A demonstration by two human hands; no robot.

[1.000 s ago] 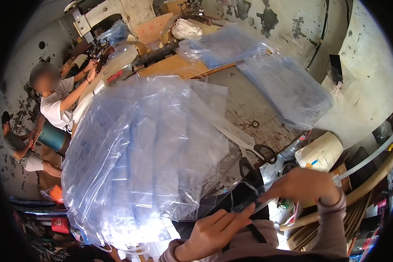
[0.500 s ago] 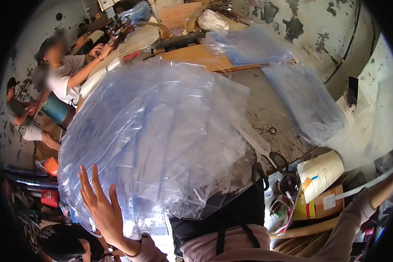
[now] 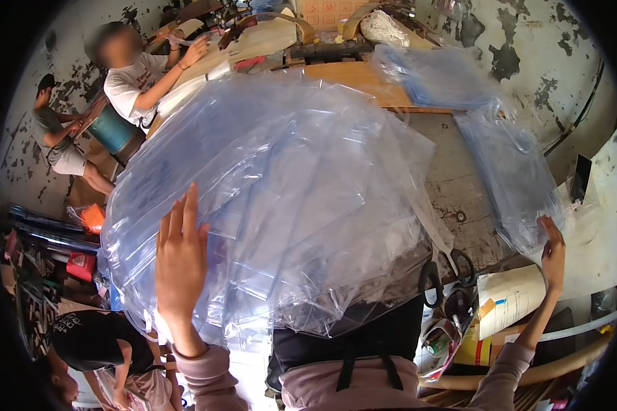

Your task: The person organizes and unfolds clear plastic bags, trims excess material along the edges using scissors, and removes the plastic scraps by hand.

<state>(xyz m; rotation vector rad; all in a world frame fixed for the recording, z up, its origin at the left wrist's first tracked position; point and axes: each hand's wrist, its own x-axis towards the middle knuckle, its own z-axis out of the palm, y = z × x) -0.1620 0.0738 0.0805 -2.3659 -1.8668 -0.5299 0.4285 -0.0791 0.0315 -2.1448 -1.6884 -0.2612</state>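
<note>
A wide, fanned pile of clear plastic sheets (image 3: 301, 185) covers the near side of the table. My left hand (image 3: 182, 264) lies over the pile's left part, open, with its fingers stretched out. On the right, my right hand (image 3: 554, 257) is at the lower corner of a narrower stack of clear plastic (image 3: 511, 178). Its fingers are extended, and I cannot tell whether they touch the plastic. Large scissors with black handles (image 3: 430, 284) lie at the pile's right edge, their blades pointing away from me.
Another plastic stack (image 3: 445, 79) lies at the back, partly on a wooden board (image 3: 349, 82). A phone (image 3: 581, 178) is at the far right. Papers (image 3: 507, 294) and boxes are below the table edge. Two people sit at the left; another person (image 3: 103, 342) is low at the left.
My right hand has come in from the right edge to the narrow stack's corner. My left hand has moved slightly up and right over the pile. The view has shifted.
</note>
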